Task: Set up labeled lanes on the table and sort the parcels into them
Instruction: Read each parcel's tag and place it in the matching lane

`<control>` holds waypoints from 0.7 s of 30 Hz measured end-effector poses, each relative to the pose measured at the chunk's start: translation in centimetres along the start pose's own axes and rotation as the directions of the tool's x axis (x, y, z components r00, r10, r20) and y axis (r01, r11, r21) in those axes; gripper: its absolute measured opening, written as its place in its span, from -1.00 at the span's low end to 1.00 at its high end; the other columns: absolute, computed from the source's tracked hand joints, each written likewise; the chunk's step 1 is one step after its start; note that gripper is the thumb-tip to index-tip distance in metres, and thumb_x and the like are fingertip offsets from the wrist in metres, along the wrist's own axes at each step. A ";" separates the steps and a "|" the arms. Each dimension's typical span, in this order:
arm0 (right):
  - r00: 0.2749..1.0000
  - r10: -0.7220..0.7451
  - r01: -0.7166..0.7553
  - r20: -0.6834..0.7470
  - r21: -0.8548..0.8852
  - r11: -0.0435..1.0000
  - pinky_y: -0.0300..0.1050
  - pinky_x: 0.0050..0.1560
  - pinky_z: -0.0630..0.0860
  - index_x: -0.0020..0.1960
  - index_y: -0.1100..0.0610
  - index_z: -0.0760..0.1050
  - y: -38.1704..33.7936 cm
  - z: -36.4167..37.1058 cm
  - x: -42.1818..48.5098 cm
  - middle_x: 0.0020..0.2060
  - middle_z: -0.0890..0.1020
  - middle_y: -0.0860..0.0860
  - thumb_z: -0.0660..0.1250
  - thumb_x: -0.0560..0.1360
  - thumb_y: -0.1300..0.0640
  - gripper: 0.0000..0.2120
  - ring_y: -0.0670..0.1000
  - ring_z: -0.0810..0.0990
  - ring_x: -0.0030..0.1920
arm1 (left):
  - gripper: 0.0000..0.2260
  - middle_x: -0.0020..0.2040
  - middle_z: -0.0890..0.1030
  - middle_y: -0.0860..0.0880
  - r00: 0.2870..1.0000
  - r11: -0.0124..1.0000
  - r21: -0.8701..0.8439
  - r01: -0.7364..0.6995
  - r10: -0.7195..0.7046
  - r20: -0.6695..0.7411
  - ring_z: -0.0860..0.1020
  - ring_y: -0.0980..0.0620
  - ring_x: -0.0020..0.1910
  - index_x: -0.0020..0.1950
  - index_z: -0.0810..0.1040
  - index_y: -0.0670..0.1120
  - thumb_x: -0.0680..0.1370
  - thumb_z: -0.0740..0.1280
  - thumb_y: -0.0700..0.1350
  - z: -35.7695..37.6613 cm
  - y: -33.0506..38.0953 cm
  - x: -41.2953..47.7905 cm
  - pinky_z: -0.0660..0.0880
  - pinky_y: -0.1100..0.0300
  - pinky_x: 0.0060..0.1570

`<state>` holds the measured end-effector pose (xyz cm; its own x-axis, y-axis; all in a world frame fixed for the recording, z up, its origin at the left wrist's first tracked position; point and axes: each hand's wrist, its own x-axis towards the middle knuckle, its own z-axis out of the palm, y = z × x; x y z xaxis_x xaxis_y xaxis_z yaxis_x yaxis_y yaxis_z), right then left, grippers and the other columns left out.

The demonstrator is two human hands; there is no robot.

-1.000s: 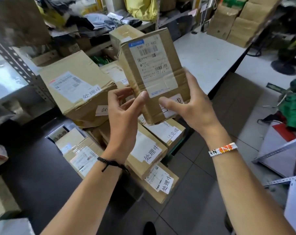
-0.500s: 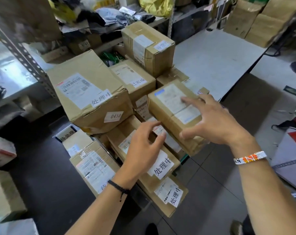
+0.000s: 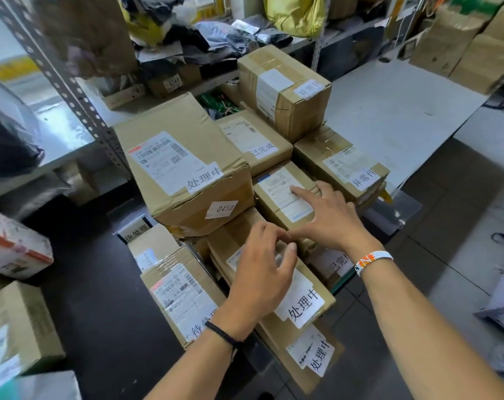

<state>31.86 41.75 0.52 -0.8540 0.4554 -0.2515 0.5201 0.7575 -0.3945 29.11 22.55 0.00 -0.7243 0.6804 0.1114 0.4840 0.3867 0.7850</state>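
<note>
Small parcel [image 3: 285, 194]: wedged in stack between large box [image 3: 187, 168] and labelled carton [image 3: 343, 163]. Right hand [image 3: 331, 217] spread flat on top, left hand [image 3: 262, 269] loose alongside, neither grip closed. Likely stiff, light; grasp by opposite side walls

My left hand [image 3: 262, 264] covers most of the shipping slip on the flat parcel [image 3: 291, 295] under it, so I can read only its corner tag. My right hand [image 3: 328, 217] hides the near end of the small box [image 3: 279, 192]. The print on that box's slip is too fine to read. A tag below my right wrist [image 3: 341, 264] is half covered. The box at lower left [image 3: 17, 336] runs off the edge, blurred, as is the top-left shelf carton [image 3: 92, 33]
</note>
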 end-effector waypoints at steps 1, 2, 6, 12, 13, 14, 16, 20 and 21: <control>1.000 -0.001 0.001 0.002 -0.014 1.000 0.32 0.53 0.11 0.64 -0.32 0.02 -0.1 0.1 0.3 0.64 0.04 0.02 0.45 0.37 -0.41 -0.02 0.20 0.13 0.57 | -0.92 0.05 0.42 0.16 1.000 1.000 -0.004 0.003 -0.003 0.005 0.48 0.20 0.03 0.13 0.52 0.02 0.67 0.33 -0.01 0.0 0.0 0.0 0.47 0.34 0.01; 1.000 -0.003 0.004 0.010 -0.027 1.000 0.33 0.53 0.09 0.64 -0.32 0.00 -0.2 0.2 0.5 0.65 0.01 0.01 0.44 0.38 -0.42 -0.02 0.20 0.11 0.58 | -0.92 0.06 0.42 0.16 1.000 1.000 -0.009 0.006 -0.006 0.009 0.48 0.21 0.03 0.13 0.52 0.02 0.67 0.33 -0.01 -0.1 0.1 0.0 0.46 0.37 0.02; 0.999 -0.022 0.023 0.047 -0.009 1.000 0.36 0.58 -0.02 0.65 -0.33 -0.04 -0.2 0.0 0.9 0.68 -0.13 -0.04 0.44 0.41 -0.39 -0.02 0.18 -0.04 0.64 | -0.93 0.07 0.42 0.16 1.000 1.000 -0.013 0.007 -0.007 0.018 0.47 0.22 0.03 0.13 0.51 0.04 0.67 0.32 -0.01 -0.2 0.1 0.0 0.46 0.36 0.04; 1.000 0.017 -0.017 -0.026 0.009 1.000 0.33 0.59 -0.07 0.68 -0.25 -0.04 -0.4 -0.8 -0.2 0.69 -0.14 -0.03 0.31 0.44 -0.50 -0.04 0.14 -0.11 0.67 | -0.96 0.05 0.40 0.23 0.999 0.999 -0.037 -0.006 0.008 0.040 0.47 0.22 0.05 0.12 0.50 0.08 0.68 0.31 0.00 -0.8 0.6 -0.1 0.43 0.37 0.06; 0.998 0.035 -0.033 -0.057 0.044 0.998 0.33 0.59 -0.07 0.68 -0.22 0.00 -0.6 -1.1 -0.8 0.70 -0.10 -0.01 0.33 0.48 -0.45 -0.08 0.14 -0.10 0.67 | -0.96 0.04 0.39 0.24 0.999 0.999 -0.042 -0.013 0.015 0.033 0.47 0.23 0.05 0.11 0.49 0.10 0.68 0.31 0.00 -0.9 0.6 -0.1 0.40 0.39 0.05; 0.994 0.048 -0.040 -0.098 0.076 0.996 0.33 0.59 -0.05 0.68 -0.19 0.04 -0.8 -1.4 -1.4 0.69 -0.06 0.00 0.35 0.51 -0.39 -0.13 0.14 -0.08 0.67 | -0.96 0.05 0.40 0.24 0.999 0.999 -0.046 -0.024 0.025 0.020 0.46 0.24 0.07 0.12 0.49 0.10 0.68 0.31 0.00 -1.2 0.6 -0.2 0.38 0.42 0.06; 0.978 0.047 -0.020 -0.205 0.129 0.991 0.29 0.60 0.02 0.67 -0.14 0.12 -1.7 -2.3 -2.9 0.68 0.05 0.00 0.34 0.58 -0.30 -0.23 0.11 0.00 0.66 | -0.89 0.12 0.42 0.23 0.999 0.998 -0.049 -0.051 0.051 -0.004 0.45 0.26 0.15 0.19 0.51 0.07 0.68 0.30 0.01 -1.7 0.6 -0.3 0.35 0.45 0.12; 0.893 -0.068 0.162 -0.445 0.177 0.971 0.23 0.57 0.15 0.62 -0.12 0.25 -5.1 -4.0 -6.0 0.64 0.24 -0.06 0.28 0.66 -0.19 -0.42 0.01 0.17 0.62 | -0.66 0.41 0.39 0.16 0.985 0.990 -0.016 -0.139 0.137 -0.103 0.34 0.23 0.45 0.44 0.47 0.03 0.68 0.30 0.05 -3.8 1.3 -0.7 0.28 0.35 0.43; 0.858 -0.117 0.207 -0.500 0.127 0.970 0.19 0.54 0.16 0.61 -0.12 0.28 -6.1 -4.2 -6.6 0.63 0.26 -0.07 0.26 0.66 -0.19 -0.45 0.00 0.20 0.61 | -0.62 0.46 0.38 0.11 0.971 0.984 0.037 -0.172 0.176 -0.162 0.30 0.18 0.50 0.47 0.46 0.01 0.67 0.30 0.05 -4.6 1.5 -0.8 0.26 0.25 0.49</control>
<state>34.31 36.08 8.31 -0.7994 0.5356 0.2722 0.3294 0.7695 -0.5471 28.18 19.72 3.92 -0.6981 0.6274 0.3450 0.6192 0.2871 0.7308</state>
